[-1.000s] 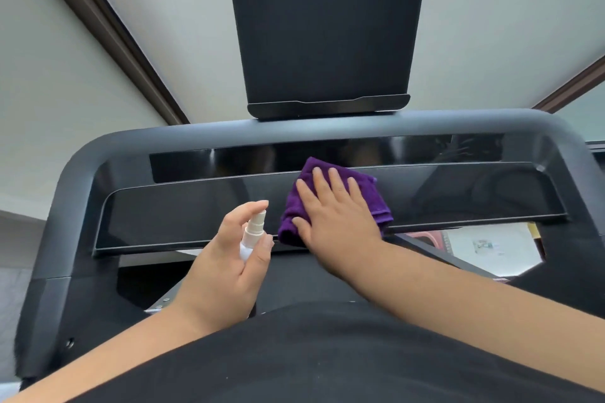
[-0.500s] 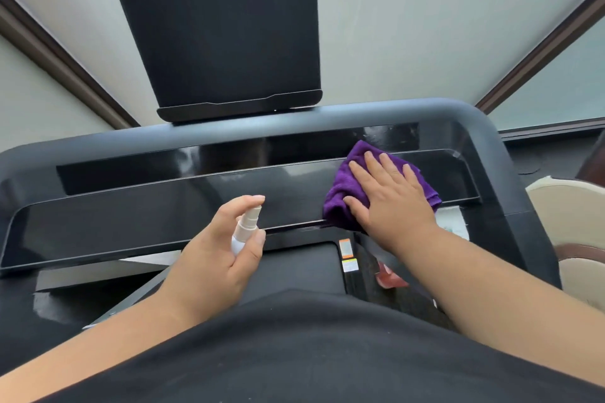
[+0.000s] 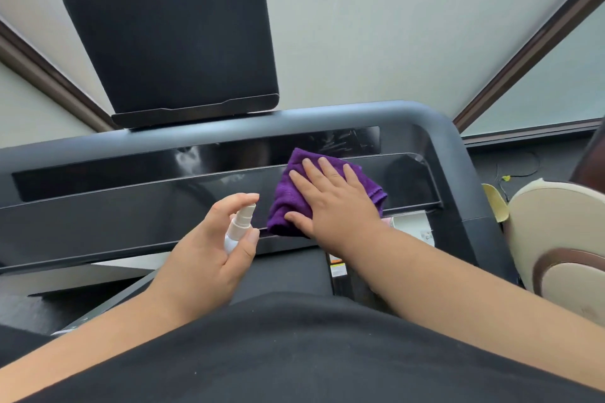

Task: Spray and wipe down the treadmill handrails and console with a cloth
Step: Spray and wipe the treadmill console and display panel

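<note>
My right hand [image 3: 334, 203] has slid the cloth [image 3: 288, 203] rightward, flat-palmed on the console [image 3: 131, 222]; left hand [image 3: 209, 258] grips the spray bottle [image 3: 239, 226]. Handrails look undone.

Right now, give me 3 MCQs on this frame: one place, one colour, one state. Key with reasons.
1. Where is the folded cloth?
A. on the glossy black console panel
B. on the upright black tablet holder
C. on the floor

2. What colour is the cloth?
A. white
B. purple
C. green

3. How is the right hand placed?
A. clenched in a fist
B. pinching a corner
C. flat, fingers spread over the cloth

Key: 1 A, the cloth lies on the panel's right half. 2 B, it is plainly purple. 3 C, the palm presses it down, while the left hand holds the small white spray bottle.
</note>
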Available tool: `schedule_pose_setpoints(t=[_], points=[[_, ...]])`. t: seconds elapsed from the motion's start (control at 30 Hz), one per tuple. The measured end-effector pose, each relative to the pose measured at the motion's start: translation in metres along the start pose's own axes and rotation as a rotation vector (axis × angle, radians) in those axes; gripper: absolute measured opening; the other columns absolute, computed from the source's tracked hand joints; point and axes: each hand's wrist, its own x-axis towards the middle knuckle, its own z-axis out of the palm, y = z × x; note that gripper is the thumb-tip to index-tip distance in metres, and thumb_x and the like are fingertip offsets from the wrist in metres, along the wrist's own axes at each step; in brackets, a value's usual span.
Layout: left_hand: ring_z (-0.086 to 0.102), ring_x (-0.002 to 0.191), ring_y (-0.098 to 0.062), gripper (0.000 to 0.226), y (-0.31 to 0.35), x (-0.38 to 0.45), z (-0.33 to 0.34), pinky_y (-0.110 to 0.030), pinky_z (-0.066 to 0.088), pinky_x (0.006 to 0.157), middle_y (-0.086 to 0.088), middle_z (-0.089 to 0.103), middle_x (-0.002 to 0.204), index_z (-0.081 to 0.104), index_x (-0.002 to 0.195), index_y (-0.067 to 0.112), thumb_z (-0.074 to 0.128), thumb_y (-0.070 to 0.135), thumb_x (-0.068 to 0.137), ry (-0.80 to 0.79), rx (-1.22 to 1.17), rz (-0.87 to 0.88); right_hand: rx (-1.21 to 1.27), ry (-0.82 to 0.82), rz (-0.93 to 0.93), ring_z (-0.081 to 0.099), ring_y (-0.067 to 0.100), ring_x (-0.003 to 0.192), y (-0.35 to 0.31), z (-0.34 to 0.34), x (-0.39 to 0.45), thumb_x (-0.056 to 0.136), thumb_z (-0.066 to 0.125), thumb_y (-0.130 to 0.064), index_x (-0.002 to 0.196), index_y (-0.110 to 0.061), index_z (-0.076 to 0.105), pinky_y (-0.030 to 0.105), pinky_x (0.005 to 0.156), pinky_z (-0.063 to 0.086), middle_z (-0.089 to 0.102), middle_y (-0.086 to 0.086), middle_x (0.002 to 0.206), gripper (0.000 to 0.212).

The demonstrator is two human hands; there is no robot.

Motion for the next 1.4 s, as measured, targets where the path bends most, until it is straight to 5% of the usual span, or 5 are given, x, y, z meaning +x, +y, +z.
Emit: schedule_pose_setpoints(t=[0.27,0.53,0.83,1.07,1.4], points=[[0.062,0.058,-0.030,0.043,-0.003,0.004,0.002,-0.046,0.053,0.064,-0.004,0.061,0.071,0.032,0.124,0.060,0.043,0.054,0.083,0.017,0.000,-0.022,0.002,0.007,0.338,0.002,0.025,0.154,0.070,0.004,-0.032,0.083,-0.003,-0.075,0.159,-0.030,0.008,0.052,0.122,0.005,0.004,0.001,0.168,0.090],[0.057,0.051,-0.019,0.043,0.011,0.015,0.013,-0.027,0.048,0.058,0.001,0.060,0.072,0.032,0.121,0.065,0.044,0.055,0.081,-0.003,0.014,0.030,0.021,0.010,0.047,0.001,0.025,0.154,0.024,0.010,-0.018,0.092,0.011,-0.074,0.159,-0.031,0.010,0.054,0.120,0.000,0.005,0.000,0.168,0.080],[0.053,0.053,-0.009,0.043,0.016,0.014,0.022,-0.032,0.046,0.058,0.022,0.058,0.081,0.035,0.124,0.060,0.046,0.051,0.083,-0.039,-0.004,0.082,0.025,0.026,0.305,0.002,0.024,0.154,0.083,0.008,-0.041,0.083,-0.008,-0.072,0.159,-0.036,0.007,0.056,0.121,0.002,0.004,-0.003,0.168,0.085],[0.048,0.049,-0.012,0.043,0.023,0.010,0.020,-0.024,0.046,0.056,0.014,0.059,0.076,0.030,0.120,0.066,0.044,0.053,0.082,-0.014,0.029,0.072,-0.012,0.020,0.046,0.000,0.027,0.154,0.027,0.014,-0.027,0.088,0.012,-0.078,0.159,-0.029,0.004,0.057,0.120,0.002,0.002,0.001,0.168,0.086],[0.061,0.066,-0.031,0.040,0.008,-0.015,0.002,-0.047,0.052,0.067,-0.009,0.063,0.071,0.031,0.121,0.063,0.042,0.054,0.083,0.089,0.021,-0.043,-0.046,-0.008,0.191,-0.007,0.036,0.153,0.035,0.007,-0.027,0.078,0.011,-0.092,0.159,-0.027,-0.001,0.057,0.121,0.002,-0.007,0.012,0.167,0.106]])
